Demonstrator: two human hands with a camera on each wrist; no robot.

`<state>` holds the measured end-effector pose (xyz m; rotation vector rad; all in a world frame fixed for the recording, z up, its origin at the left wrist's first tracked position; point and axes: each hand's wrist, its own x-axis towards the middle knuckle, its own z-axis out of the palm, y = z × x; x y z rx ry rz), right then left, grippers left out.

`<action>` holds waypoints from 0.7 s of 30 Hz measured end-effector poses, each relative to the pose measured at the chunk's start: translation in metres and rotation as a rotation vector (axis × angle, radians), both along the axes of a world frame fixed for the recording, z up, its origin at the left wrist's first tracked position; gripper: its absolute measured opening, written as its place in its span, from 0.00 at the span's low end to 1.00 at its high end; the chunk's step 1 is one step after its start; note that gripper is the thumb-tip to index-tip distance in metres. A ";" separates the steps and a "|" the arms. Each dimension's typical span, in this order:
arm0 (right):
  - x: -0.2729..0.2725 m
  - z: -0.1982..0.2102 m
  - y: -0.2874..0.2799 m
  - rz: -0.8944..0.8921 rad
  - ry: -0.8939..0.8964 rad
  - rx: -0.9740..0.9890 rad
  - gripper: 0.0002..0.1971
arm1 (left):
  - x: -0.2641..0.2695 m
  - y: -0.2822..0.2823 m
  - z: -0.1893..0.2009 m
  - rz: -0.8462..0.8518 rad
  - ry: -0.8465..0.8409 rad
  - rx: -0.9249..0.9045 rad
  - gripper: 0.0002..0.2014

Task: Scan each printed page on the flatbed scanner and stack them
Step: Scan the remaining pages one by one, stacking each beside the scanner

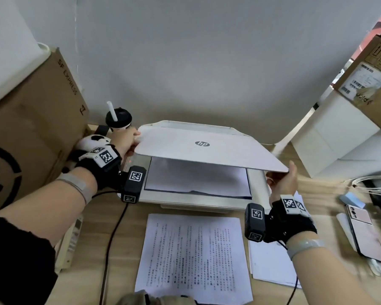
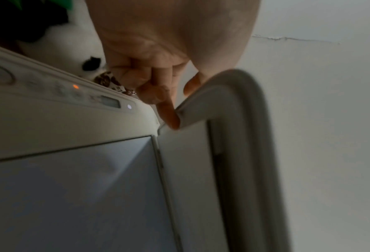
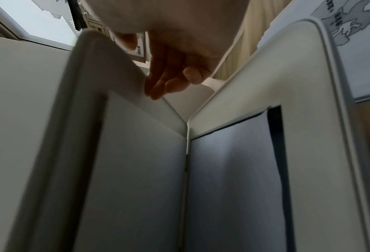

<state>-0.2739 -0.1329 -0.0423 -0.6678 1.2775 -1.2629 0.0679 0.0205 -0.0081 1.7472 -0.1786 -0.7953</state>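
Scanner [image 1: 260,188]: white HP flatbed unit on a wooden desk [image 1: 123,238], against the far wall.
Scanner lid [image 1: 202,148]: partly raised, hinged at the far edge, near edge lifted clear of the glass; held at both near corners.
Left hand [image 1: 125,139]: pinches the lid's left corner, thumb on top, fingers curled beneath; in the left wrist view one fingertip [image 2: 171,117] presses the lid's underside rim.
Right hand [image 1: 284,183]: grips the lid's right near corner, thumb up against the edge, fingers tucked under; fingertips mostly hidden by the lid in the head view.
Page on glass [image 1: 196,179]: white sheet lying flat on the platen, blank side up, printed side not visible; its far part shaded by the lid.
Printed page [image 1: 194,256]: text-covered sheet flat on the desk just near of the scanner; characters too small to read, near edge partly covered by a dark shape at the frame's bottom.
Stacked sheets [image 1: 271,263]: white pages on the desk right of the printed page, partly covered by the right wrist; count cannot be told.
Control panel [image 2: 56,88]: left side of the scanner, one orange lamp lit; button markings blurred.
Cup [image 1: 118,118]: dark-lidded with a straw, far left of the scanner, lower part hidden behind the left hand.
Phone [image 1: 365,234]: lies on the desk at right.
Cardboard box [image 1: 31,119]: left, cut off by the frame.
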 end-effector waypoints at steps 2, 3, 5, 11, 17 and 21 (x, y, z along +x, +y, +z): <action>-0.003 -0.002 0.003 -0.007 0.059 0.033 0.15 | 0.001 0.007 -0.007 -0.074 0.010 0.076 0.08; -0.005 -0.005 0.003 -0.006 0.098 0.055 0.13 | 0.001 0.011 -0.009 -0.110 0.024 0.110 0.07; -0.013 -0.013 0.005 0.008 0.254 0.105 0.12 | 0.004 0.019 -0.013 -0.172 0.037 0.188 0.06; -0.025 -0.035 0.021 0.055 0.716 0.080 0.12 | 0.015 0.025 -0.035 -0.169 -0.184 0.341 0.06; -0.026 -0.037 0.026 0.012 0.775 0.044 0.09 | 0.005 0.031 -0.053 -0.156 -0.195 0.401 0.20; -0.024 -0.040 0.020 -0.005 0.755 0.048 0.06 | 0.001 0.036 -0.055 -0.106 -0.199 0.361 0.20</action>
